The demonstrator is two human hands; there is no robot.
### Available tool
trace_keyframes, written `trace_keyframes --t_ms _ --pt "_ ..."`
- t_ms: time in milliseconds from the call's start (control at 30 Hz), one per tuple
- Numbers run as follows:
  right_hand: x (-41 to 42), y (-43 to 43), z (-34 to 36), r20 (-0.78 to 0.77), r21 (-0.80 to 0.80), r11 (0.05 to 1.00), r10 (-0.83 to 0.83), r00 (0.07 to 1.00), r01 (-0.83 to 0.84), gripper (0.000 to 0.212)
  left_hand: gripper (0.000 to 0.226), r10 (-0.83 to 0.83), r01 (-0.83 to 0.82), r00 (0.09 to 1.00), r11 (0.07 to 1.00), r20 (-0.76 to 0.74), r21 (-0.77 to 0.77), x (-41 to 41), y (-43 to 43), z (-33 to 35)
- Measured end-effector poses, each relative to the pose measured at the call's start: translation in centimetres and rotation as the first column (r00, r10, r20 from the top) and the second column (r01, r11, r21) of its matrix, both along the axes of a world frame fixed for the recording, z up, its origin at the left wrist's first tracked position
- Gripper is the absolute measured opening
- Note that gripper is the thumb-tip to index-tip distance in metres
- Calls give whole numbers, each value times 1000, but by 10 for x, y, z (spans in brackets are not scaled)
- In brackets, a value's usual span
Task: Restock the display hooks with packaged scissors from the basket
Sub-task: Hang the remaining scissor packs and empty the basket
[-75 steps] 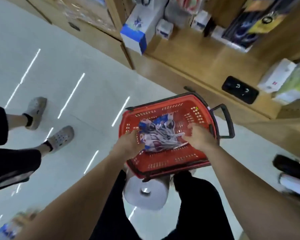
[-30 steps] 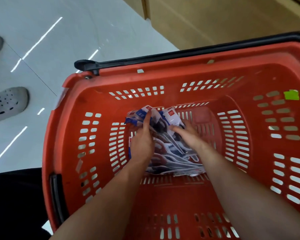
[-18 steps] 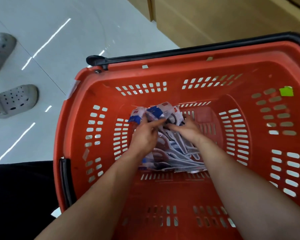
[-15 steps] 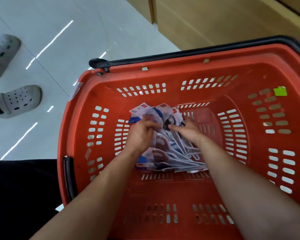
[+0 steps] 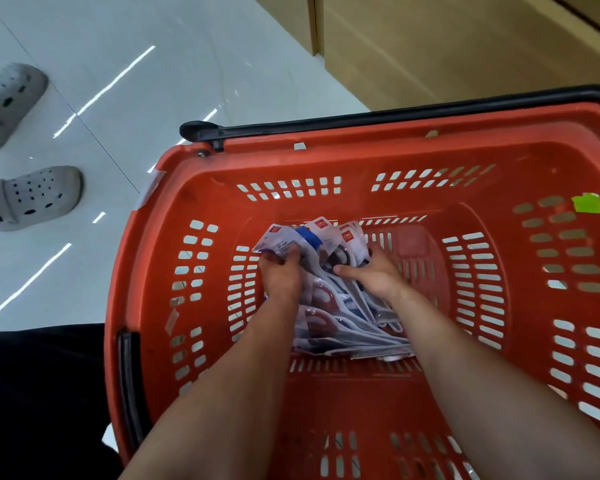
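Observation:
A red plastic basket (image 5: 160, 258) fills the view, seen from above. On its floor lies a pile of packaged scissors (image 5: 347, 323), white and blue cards with red labels. My left hand (image 5: 280, 275) is down in the pile and its fingers curl round the top edge of one pack (image 5: 278, 242) at the pile's left. My right hand (image 5: 374, 275) lies on the pile just to the right, thumb stretched left, its fingers wrapped over the packs' right side. The display hooks are out of view.
The basket's black handle (image 5: 361, 119) lies along its far rim. A wooden cabinet base (image 5: 430, 46) stands just behind. Another person's grey clogs (image 5: 32, 197) are on the pale tiled floor (image 5: 153, 81) at left. A green sticker (image 5: 586, 203) marks the basket's right wall.
The camera has dropped from well above the basket to close over it. My left hand has curled its fingers round a pack at the left of the pile; my right hand stays on the pile.

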State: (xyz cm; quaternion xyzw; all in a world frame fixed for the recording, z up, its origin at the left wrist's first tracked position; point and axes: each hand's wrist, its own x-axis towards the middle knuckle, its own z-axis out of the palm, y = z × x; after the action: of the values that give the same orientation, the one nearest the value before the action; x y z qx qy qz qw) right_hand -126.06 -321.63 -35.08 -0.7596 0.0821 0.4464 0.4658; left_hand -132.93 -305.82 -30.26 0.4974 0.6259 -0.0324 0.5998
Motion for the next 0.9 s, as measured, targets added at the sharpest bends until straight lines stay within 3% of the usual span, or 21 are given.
trace_keyframes --t_ms 100,233,333,467,533,633,700,800,900 --pt "-1 -2 3 21 -1 998 -60 998 60 69 58 7 -6 1000 999 28 -32 0 -1 5" --pt "5 -14 22 25 34 995 -98 995 97 40 50 -114 114 993 993 23 24 -4 -7 10" --pt "17 -28 39 33 25 997 -76 997 75 33 39 -189 188 982 981 17 49 -8 -7 12" --pt "35 -44 64 14 -1 999 -50 999 50 37 40 -370 383 924 896 -100 224 -9 -13 38" --pt "38 -47 78 -11 -7 1000 -24 1000 24 51 34 -373 372 926 888 -49 271 -12 -17 55" --pt "34 -52 94 -29 38 997 -60 998 61 71 31 -306 286 950 933 67 219 -18 -21 71" --pt "26 -50 106 -2 61 991 -123 992 123 65 27 -283 264 956 945 77 191 -19 -23 79" --pt "10 -43 123 41 123 965 -239 970 233 46 21 -358 341 929 927 92 158 -15 -28 91" --pt "-5 -31 132 11 208 927 -321 947 312 58 41 -464 458 858 885 220 82 -9 -37 107"
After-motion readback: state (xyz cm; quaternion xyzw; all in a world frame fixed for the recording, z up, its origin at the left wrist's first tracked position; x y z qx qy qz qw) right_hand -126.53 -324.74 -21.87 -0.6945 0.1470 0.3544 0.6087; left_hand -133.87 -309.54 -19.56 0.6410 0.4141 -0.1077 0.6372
